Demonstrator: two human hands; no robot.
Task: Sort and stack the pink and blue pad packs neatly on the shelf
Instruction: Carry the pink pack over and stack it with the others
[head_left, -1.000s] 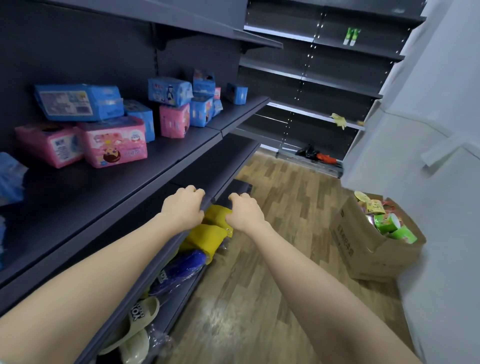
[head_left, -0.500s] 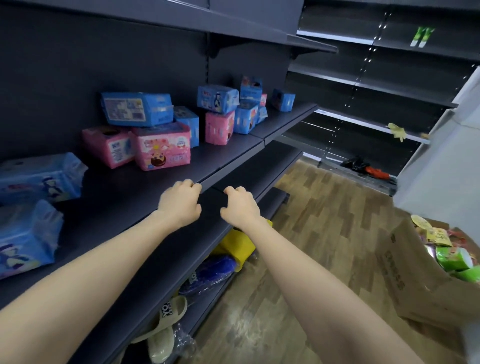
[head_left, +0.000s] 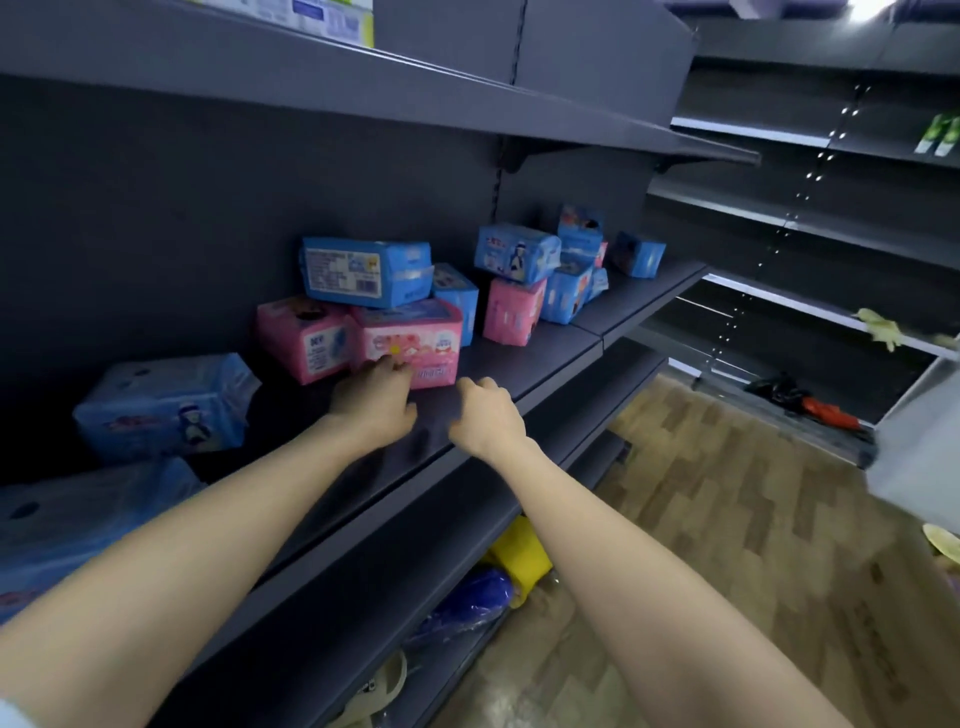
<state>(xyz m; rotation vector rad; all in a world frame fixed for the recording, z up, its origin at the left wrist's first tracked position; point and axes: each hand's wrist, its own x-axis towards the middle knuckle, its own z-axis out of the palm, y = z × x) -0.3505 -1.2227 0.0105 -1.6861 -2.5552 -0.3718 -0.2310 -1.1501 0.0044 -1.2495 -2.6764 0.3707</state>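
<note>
Reaching in from the front edge where they rested half a second ago, both hands are now over the shelf (head_left: 545, 353); the left hand (head_left: 374, 400), fingers loosely bent and holding nothing, has its fingertips at the lower front of the front pink pack (head_left: 421, 332), contact unclear; the right hand (head_left: 485, 415) hangs just beside it, loosely curled, empty; a blue pack (head_left: 363, 270) lies on top of that pink pack and the second pink pack (head_left: 301, 338).

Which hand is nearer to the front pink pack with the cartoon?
Left. The left hand is at the front pink pack, fingers touching or nearly touching its face. The right hand hovers over the shelf, right of the pack, apart.
</note>
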